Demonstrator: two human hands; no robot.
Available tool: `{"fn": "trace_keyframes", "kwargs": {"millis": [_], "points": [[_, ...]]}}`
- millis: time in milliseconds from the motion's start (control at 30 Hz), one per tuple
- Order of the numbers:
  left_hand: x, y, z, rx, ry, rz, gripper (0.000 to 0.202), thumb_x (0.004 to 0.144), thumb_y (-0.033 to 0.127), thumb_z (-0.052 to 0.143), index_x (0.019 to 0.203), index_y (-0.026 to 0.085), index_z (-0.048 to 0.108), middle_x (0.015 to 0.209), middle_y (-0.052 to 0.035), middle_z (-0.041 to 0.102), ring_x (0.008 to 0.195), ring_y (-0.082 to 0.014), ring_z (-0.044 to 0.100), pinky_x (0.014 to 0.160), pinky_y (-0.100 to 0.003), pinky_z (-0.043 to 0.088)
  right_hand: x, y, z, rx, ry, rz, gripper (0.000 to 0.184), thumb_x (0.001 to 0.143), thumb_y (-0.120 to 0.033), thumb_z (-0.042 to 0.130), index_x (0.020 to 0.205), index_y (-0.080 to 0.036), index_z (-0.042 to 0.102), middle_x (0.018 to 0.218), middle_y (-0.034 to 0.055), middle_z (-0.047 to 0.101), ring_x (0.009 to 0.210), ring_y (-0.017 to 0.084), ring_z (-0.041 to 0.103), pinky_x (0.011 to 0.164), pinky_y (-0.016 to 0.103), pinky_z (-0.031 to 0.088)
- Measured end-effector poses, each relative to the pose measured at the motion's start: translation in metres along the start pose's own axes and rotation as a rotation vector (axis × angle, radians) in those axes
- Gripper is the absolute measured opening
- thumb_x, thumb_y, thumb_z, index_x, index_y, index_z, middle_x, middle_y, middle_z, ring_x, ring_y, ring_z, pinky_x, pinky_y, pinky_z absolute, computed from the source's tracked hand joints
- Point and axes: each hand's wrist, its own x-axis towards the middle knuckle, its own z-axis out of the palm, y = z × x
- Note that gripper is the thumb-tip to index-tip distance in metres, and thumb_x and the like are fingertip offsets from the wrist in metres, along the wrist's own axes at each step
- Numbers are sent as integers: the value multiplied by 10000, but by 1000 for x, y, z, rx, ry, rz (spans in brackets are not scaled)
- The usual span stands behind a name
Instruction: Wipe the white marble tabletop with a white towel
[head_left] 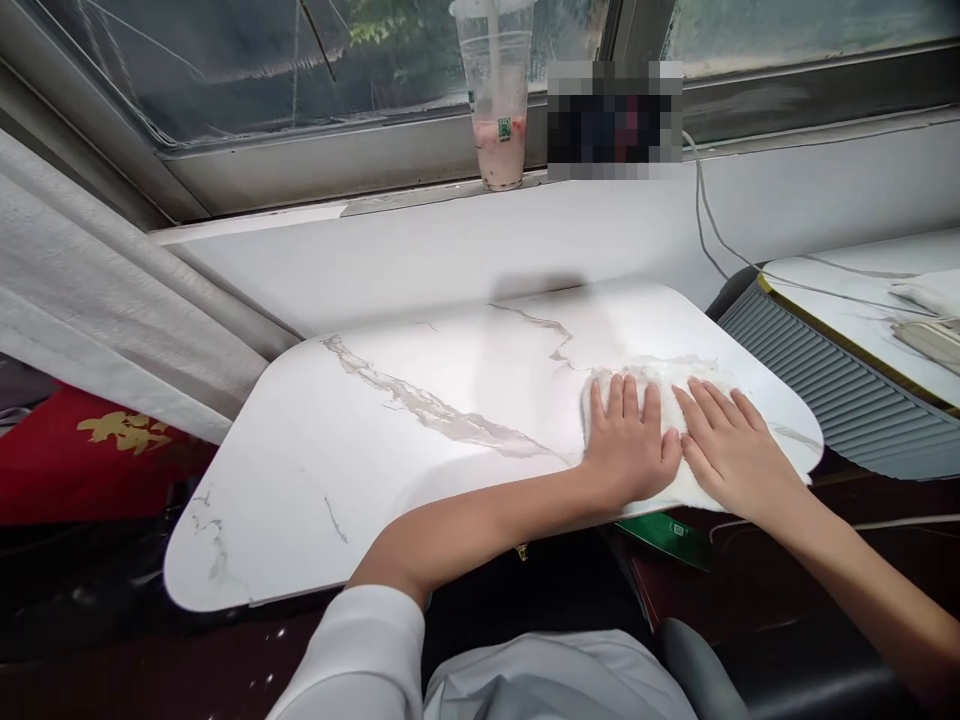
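A white cloth point(664, 400) is spread out near the right end of a white marble-patterned table point(390, 450). Both of my hands press down on it side by side. My left hand point(630, 440) lies flat with its fingers pointing away from me. Beside it my right hand point(731, 440) rests flat too, fingers spread and angled to the left. The two thumbs are close together over the cloth. Part of the cloth is hidden under the palms, and its near side reaches the table's front edge.
On the window sill stands a plastic cup point(501, 130) with pink drink. White cables point(705, 200) hang to its right. A grey ribbed panel point(825, 370) adjoins a second marble-patterned table point(855, 265). Left are a white curtain point(112, 270) and red fabric point(97, 460).
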Motion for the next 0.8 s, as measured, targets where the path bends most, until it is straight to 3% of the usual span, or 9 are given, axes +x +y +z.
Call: {"fn": "trace_keyframes", "kwargs": {"millis": [167, 300, 567, 800], "points": [[7, -10, -2, -35, -50, -5, 601, 1014, 413, 259, 1527, 103, 293, 1610, -157, 308, 1513, -295, 205, 1236, -545, 158, 13, -1, 4, -30, -35, 19, 584, 992, -301, 182, 1377, 10, 493, 1409, 270, 526, 1337, 360, 486, 1116, 527, 349], [28, -30, -4, -63, -66, -53, 589, 1006, 418, 261, 1526, 146, 318, 1613, -112, 321, 1517, -255, 207, 1251, -498, 126, 44, -1, 16, -13, -62, 56, 585, 978, -306, 203, 1395, -15, 492, 1435, 241, 515, 1355, 345, 465, 1128, 520, 332], [105, -85, 2, -64, -8, -182, 563, 985, 367, 280, 1509, 180, 369, 1592, -59, 371, 1504, -219, 248, 1256, -462, 114, 141, 17, 58, 72, -87, 29, 603, 958, -324, 224, 1450, -42, 430, 1461, 230, 491, 1358, 359, 436, 1098, 561, 310], [163, -127, 3, -73, 6, -211, 550, 975, 332, 283, 1496, 187, 389, 1574, -56, 396, 1487, -210, 273, 1251, -430, 116, 208, 21, 74, 42, -173, 81, 625, 958, -308, 159, 1481, -39, 370, 1479, 218, 459, 1376, 337, 399, 1137, 503, 261]]}}
